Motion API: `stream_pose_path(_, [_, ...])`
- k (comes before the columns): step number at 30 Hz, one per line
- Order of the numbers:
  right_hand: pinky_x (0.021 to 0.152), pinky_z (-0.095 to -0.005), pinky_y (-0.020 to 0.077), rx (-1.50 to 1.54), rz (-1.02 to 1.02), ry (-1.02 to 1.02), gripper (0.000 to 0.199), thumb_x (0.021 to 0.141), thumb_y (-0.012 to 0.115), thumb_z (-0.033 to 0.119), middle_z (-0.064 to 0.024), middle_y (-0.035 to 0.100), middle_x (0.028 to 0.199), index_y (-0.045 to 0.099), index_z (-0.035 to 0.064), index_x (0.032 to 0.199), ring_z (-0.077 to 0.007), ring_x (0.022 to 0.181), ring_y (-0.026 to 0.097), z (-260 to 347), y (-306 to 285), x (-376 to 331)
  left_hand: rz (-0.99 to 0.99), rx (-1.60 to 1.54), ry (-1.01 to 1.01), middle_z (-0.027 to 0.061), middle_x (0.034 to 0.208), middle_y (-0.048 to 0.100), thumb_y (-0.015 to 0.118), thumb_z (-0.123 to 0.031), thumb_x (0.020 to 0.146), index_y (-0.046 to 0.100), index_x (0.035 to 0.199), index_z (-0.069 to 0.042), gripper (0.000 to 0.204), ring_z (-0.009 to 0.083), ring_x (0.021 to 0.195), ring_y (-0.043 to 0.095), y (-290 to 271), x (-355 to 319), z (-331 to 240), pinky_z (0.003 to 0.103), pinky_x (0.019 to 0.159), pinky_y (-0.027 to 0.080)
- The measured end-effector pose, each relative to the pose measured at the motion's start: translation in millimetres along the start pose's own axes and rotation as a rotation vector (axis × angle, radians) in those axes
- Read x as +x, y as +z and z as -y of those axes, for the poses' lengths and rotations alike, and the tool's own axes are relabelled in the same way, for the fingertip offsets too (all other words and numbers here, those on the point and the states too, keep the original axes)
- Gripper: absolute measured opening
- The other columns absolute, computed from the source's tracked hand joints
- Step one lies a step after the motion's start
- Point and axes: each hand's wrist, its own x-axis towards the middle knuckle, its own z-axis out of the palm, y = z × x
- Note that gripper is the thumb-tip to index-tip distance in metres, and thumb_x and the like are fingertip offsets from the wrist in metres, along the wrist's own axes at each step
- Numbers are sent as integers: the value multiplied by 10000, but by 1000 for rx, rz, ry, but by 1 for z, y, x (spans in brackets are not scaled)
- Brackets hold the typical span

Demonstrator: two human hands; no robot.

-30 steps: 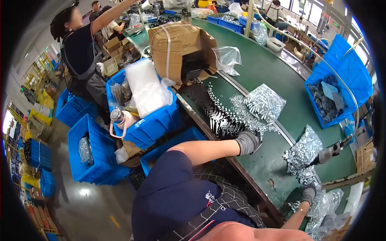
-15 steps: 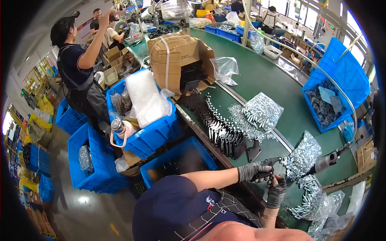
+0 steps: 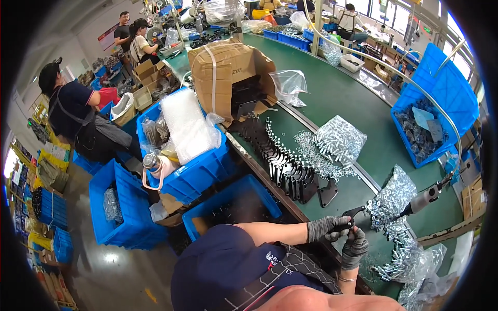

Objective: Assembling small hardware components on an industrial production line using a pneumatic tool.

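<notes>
My left hand [image 3: 328, 229], in a grey glove, is closed around a flat black plate [image 3: 354, 212] at the near edge of the green bench. Just right of it, my right hand [image 3: 355, 249], gloved too, has its fingers pinched together against the plate's underside. Whatever sits in that pinch is too small to make out. Beyond both hands lies a clear bag of metal nuts [image 3: 390, 197], spilling open. Long screws [image 3: 394, 259] are heaped to the right of my right hand. A row of black plates [image 3: 290, 179] overlaps along the bench edge, with loose washers [image 3: 316, 158] alongside.
A grey power screwdriver [image 3: 423, 200] hangs at the right. A bag of metal sleeves [image 3: 340, 139] lies farther up the bench, near an open cardboard box [image 3: 205, 78]. Blue crates [image 3: 197, 176] stand to the left; a tilted blue bin [image 3: 441, 93] is at right. A co-worker [image 3: 78, 109] stands at left.
Both hands stay in nearly the same place, and the plate in my left hand has turned slightly. The co-worker at left has lowered a raised arm and moved farther left.
</notes>
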Motion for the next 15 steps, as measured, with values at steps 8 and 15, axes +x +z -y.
stream_pose_path(8, [560,-270,450,876,168,613,113,858,616,78,-25,617,742,586,18,949,-115,616,550,6,-5,3,-18,137,131,8,700,632,570,-405,886,614,885,-74,335,51,381,404,0,-5,-4,182,324,273])
stream_pose_path(15, [554,-207,403,881,304,766,164,886,609,180,8,593,722,609,24,935,-63,615,505,31,-28,28,12,29,115,42,772,643,595,-344,882,621,906,-57,289,66,589,558,-9,4,-1,170,479,393])
